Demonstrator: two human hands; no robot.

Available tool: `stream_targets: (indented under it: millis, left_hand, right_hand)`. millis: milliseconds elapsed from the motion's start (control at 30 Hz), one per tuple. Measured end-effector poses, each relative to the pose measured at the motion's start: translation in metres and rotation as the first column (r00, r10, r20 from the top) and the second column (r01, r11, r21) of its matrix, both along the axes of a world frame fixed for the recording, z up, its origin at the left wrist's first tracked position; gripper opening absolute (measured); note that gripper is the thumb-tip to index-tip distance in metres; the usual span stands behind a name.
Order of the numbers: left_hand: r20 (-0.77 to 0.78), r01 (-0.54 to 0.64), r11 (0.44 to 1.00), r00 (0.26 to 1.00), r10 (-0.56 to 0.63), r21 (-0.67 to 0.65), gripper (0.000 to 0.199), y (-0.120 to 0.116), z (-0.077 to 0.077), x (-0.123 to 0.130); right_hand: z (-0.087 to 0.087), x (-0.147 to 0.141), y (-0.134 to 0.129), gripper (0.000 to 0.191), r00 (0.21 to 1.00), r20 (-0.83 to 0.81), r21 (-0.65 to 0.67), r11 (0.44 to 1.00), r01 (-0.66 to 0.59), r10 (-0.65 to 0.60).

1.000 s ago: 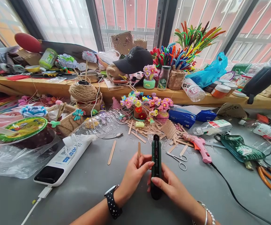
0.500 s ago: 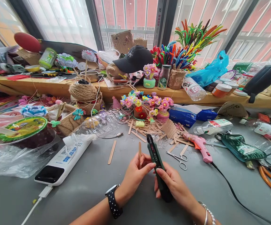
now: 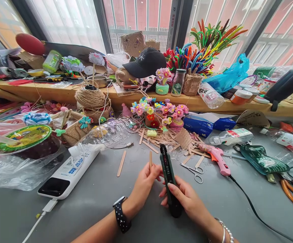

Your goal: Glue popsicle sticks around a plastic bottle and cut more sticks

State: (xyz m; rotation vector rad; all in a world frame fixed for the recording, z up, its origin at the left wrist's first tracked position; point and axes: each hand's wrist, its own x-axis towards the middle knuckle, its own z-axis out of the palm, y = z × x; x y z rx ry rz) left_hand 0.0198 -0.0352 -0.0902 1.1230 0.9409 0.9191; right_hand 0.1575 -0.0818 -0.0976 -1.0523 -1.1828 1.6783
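Left hand is pinching a wooden stick, right hand is gripping a dark tool (fingers wrapped partway round), stick and tool both sitting left of the scissors. I'd be angling the tool clear of the pinching hand.

1. Between my left fingers: a stick of smooth, matt wood.
2. In my right fingers: a dark tool, probably plastic, its finish hard to judge.
3. Beyond them: shiny metal scissors, a smooth plastic glue gun.

Left fingers hold a wooden stick — right fingers, a dark tool.
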Motion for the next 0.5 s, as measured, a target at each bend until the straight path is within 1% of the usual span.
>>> stream_targets:
  millis: [67, 100, 133, 200, 300, 367, 433, 500]
  left_hand:
    - [-0.084, 0.000, 1.000, 0.996, 0.000, -0.008, 0.035, 0.005, -0.002, -0.005]
    - [-0.137, 0.010, 1.000, 0.990, -0.012, -0.012, 0.036, 0.007, -0.002, -0.008]
    - [-0.202, 0.026, 1.000, 0.979, -0.025, 0.003, 0.035, 0.009, -0.003, -0.011]
    - [-0.347, 0.042, 0.995, 0.938, -0.008, 0.090, 0.031, 0.011, -0.004, -0.016]
    - [-0.548, 0.095, 0.970, 0.835, 0.044, 0.223, 0.024, 0.010, -0.004, -0.020]
    - [-0.663, 0.153, 0.944, 0.743, 0.085, 0.293, 0.021, 0.008, -0.003, -0.020]
    - [-0.749, 0.218, 0.911, 0.650, 0.132, 0.350, 0.021, 0.007, -0.004, -0.021]
    - [-0.799, 0.276, 0.880, 0.577, 0.170, 0.386, 0.023, 0.006, -0.005, -0.021]
  right_hand:
    - [0.001, 0.001, -0.001, 0.027, 1.000, 0.023, 0.006, 1.000, 0.020, -0.020]
    - [0.002, 0.002, -0.001, 0.027, 0.999, 0.032, 0.007, 0.999, 0.034, -0.034]
    - [0.003, 0.004, -0.001, 0.027, 0.998, 0.043, 0.009, 0.999, 0.049, -0.049]
    - [0.003, 0.007, 0.000, 0.027, 0.995, 0.068, 0.023, 0.997, 0.076, -0.078]
    - [0.003, 0.011, 0.002, 0.027, 0.984, 0.130, 0.066, 0.991, 0.114, -0.121]
    - [0.003, 0.013, 0.004, 0.026, 0.975, 0.176, 0.088, 0.988, 0.125, -0.139]
    - [0.005, 0.014, 0.005, 0.025, 0.966, 0.212, 0.102, 0.987, 0.125, -0.145]
    - [0.006, 0.015, 0.005, 0.026, 0.964, 0.225, 0.100, 0.988, 0.120, -0.140]
